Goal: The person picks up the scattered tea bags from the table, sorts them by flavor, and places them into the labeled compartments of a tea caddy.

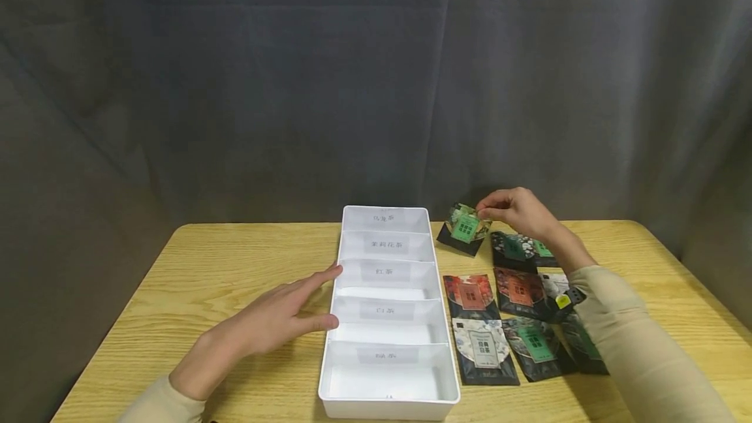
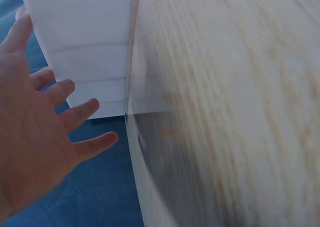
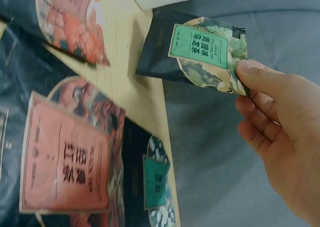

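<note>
My right hand (image 1: 523, 214) pinches the corner of a tea sachet (image 1: 464, 228) between thumb and fingers, beyond the other sachets at the back of the table. This sachet is dark with a green label; in the right wrist view its printed label (image 3: 200, 46) includes the word oolong, and its face is tilted up. A long white divided box (image 1: 389, 408) stands left of it, its compartments marked with paper labels. Along the box's left side, my left hand (image 1: 267, 318) has its fingers spread, with forefinger and thumb tips right at the rim.
Several more tea sachets lie right of the box: a red-label one (image 1: 472, 297), a white-label one (image 1: 485, 351) and a green-label one (image 1: 537, 346) among them. My right forearm partly covers some. A dark curtain (image 1: 282, 96) hangs behind the wooden table (image 1: 252, 250).
</note>
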Action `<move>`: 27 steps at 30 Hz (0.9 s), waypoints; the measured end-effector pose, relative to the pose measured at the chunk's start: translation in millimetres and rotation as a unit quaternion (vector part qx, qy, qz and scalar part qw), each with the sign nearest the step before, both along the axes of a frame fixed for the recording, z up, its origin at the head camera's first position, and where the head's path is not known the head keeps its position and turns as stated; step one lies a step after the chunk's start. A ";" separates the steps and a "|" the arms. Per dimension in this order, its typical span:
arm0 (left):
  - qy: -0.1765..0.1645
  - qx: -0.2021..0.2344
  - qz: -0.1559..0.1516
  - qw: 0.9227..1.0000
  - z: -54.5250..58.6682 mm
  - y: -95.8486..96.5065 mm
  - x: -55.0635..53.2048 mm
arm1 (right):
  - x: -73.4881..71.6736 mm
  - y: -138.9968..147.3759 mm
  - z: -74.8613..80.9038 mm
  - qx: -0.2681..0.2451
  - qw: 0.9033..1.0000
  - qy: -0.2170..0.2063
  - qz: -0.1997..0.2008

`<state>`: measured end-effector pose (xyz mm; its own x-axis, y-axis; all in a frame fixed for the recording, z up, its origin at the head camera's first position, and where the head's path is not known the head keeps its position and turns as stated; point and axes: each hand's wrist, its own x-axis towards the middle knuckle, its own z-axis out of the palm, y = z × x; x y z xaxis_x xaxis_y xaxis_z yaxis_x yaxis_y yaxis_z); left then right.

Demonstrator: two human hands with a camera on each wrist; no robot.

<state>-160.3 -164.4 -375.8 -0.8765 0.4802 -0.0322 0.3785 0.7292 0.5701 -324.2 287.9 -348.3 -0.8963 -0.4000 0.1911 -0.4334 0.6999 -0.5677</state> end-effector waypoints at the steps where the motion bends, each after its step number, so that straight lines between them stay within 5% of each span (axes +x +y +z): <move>1: 0.000 -0.002 0.000 1.000 0.2 0.0 0.1 | 0.8 -1.5 1.4 -0.003 1.000 -0.002 0.000; 5: -0.002 -0.007 -0.001 1.000 1.0 0.4 0.2 | 3.5 -5.9 6.2 -0.006 1.000 0.013 -0.014; 9: -0.006 -0.011 -0.003 1.000 2.0 1.0 -0.7 | 4.9 -9.8 12.0 0.014 0.997 0.074 -0.015; 21: -0.027 -0.017 -0.011 0.999 3.5 2.1 -2.9 | 14.1 -23.9 30.9 0.036 0.976 0.216 -0.016; 27: -0.032 -0.013 -0.017 0.999 2.7 2.4 -3.6 | 16.1 -37.3 39.4 0.011 0.967 0.253 -0.016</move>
<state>-163.8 -161.9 -373.1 -0.8549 0.5088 -0.1010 0.3670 0.7309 0.5754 -308.1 250.6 -308.9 -0.7019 -0.3821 0.6012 -0.6299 0.7270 -0.2734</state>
